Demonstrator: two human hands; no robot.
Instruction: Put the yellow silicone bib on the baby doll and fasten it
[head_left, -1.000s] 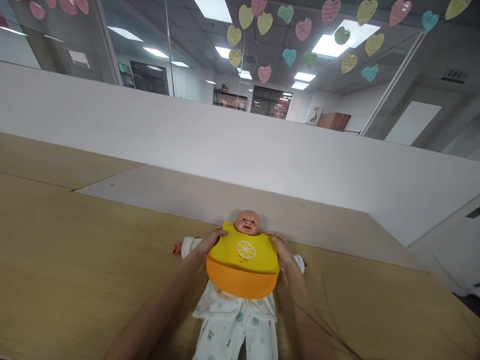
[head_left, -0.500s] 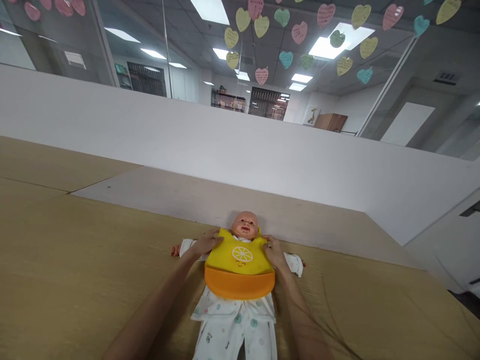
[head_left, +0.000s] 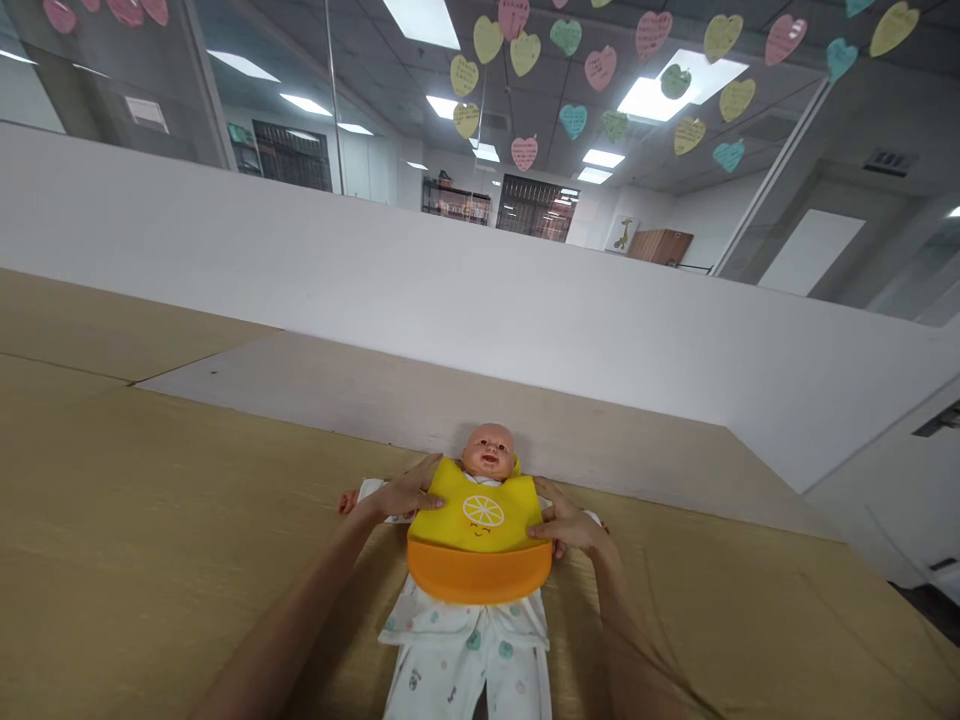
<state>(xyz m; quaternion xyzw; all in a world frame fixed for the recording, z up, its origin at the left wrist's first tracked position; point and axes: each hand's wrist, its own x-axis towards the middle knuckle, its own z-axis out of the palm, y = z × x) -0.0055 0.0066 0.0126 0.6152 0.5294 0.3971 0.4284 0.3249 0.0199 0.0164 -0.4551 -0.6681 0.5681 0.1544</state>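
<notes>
A baby doll in white patterned clothes (head_left: 469, 665) lies on its back, arms out to the sides. Its bald head (head_left: 489, 450) points toward the wall. Over its chest is a yellow bib (head_left: 450, 515) with a white citrus-slice print and a smile. An orange catch pocket (head_left: 478, 572) runs along the bib's lower edge. My left hand (head_left: 409, 490) grips the bib's left edge, thumb on its front. At the right edge my right hand (head_left: 570, 520) does the same, with the thumb lower down; the fingertips behind the bib are partly hidden.
The doll rests on a tan wooden surface (head_left: 187, 520). Beyond its head are a pale strip (head_left: 360, 385) and a white wall (head_left: 450, 290). Above the wall, glass panels carry heart-shaped notes (head_left: 652, 35). A door handle (head_left: 937, 420) shows at far right.
My right hand has turned inward and slid down the bib's right edge, its thumb now on the front. My left thumb sits slightly lower on the bib. The doll stays in place.
</notes>
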